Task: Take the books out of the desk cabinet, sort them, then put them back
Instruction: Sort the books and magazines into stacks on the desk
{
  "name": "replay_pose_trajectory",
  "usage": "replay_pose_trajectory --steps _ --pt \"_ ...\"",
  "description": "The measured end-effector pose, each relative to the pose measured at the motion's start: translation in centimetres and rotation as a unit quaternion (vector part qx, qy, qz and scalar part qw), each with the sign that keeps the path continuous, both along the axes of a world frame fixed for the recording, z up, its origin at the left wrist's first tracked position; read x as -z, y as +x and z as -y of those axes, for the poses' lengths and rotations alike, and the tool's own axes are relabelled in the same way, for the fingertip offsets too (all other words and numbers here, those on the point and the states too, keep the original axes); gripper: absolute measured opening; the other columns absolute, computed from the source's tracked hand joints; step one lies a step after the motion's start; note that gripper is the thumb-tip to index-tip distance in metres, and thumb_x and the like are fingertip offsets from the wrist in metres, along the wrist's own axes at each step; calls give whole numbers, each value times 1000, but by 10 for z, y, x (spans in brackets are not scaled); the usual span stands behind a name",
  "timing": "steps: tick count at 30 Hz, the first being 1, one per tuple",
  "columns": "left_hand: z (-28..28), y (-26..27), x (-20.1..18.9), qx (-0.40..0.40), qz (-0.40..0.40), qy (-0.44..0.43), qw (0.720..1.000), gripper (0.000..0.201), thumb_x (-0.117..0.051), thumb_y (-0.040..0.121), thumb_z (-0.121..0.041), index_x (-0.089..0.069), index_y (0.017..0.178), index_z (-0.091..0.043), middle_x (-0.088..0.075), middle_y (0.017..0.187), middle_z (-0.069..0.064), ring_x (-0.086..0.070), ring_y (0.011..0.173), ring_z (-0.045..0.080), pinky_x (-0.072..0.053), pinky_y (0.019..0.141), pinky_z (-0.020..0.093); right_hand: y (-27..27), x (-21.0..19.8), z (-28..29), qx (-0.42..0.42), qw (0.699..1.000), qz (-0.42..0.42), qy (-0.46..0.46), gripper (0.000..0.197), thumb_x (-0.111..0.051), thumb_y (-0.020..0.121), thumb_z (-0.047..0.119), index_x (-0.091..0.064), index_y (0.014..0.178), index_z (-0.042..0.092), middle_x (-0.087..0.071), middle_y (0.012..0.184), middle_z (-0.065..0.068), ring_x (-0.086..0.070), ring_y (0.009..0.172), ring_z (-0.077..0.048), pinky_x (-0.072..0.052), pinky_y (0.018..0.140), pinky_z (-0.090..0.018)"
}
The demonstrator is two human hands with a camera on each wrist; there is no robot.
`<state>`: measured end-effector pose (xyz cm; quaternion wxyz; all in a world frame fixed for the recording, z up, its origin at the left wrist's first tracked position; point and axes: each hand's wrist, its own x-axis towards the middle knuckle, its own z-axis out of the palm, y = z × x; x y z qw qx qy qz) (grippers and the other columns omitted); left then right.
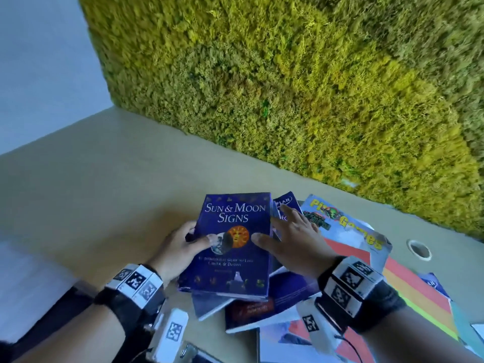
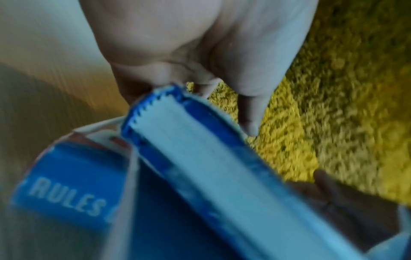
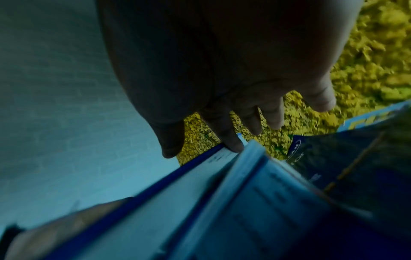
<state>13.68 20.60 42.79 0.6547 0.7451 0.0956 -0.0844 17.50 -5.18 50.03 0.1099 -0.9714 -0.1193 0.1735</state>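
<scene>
Head view: the blue book (image 1: 233, 244) is gripped at its spine by the left hand (image 1: 178, 247) and steadied by the flat, relaxed right hand (image 1: 296, 239), seemingly for squaring atop the desk (image 1: 104, 192) pile.

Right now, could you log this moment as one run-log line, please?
left hand grips Sun & Moon Signs book | right hand steadies it | pile beneath
</scene>
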Motion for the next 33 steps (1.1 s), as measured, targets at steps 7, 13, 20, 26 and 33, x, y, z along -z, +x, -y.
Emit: replay_pose_trajectory --steps 7,13,20,26,33 --pt "-38 11 -15 -114 -2 -218 969 38 -64 95 -5 -60 131 -14 -72 106 22 -71 78 33 -62 68 50 26 2 -49 26 948 -51 314 92 -59 76 85 -20 153 52 -57 144 6 -63 125 -24 -55 96 -49" --pt "-91 47 -18 -205 14 -224 953 34 -65 96 -7 -63 129 -14 -74 110 18 -74 80 33 -60 75 54 39 11 -98 185 815 -270 478 73 -67 98 27 -21 152 42 -74 108 -10 -74 83 -29 -60 73 -43" --pt "-96 108 -21 -161 -37 -181 970 25 -75 90 -17 -66 112 -12 -78 103 8 -75 80 21 -57 67 34 65 28 -121 273 779 -232 515 10 -53 104 15 -62 107 17 -57 82 -7 -52 50 -14 -41 42 -21" --pt "-68 168 -16 -26 -37 -207 977 79 -79 81 -6 -42 150 -14 -59 136 15 -66 104 25 -61 83 34 102 17 -109 380 704 -222 557 18 -47 107 25 -58 98 13 -51 89 -13 -43 53 -16 -39 46 -24" --pt "-49 219 13 21 44 244 968 53 -80 85 -23 -65 136 -24 -72 121 2 -72 86 23 -50 64 19 105 -8 -77 326 767 -183 522 29 -59 103 22 -58 129 11 -59 109 -4 -68 100 -38 -56 89 -47"
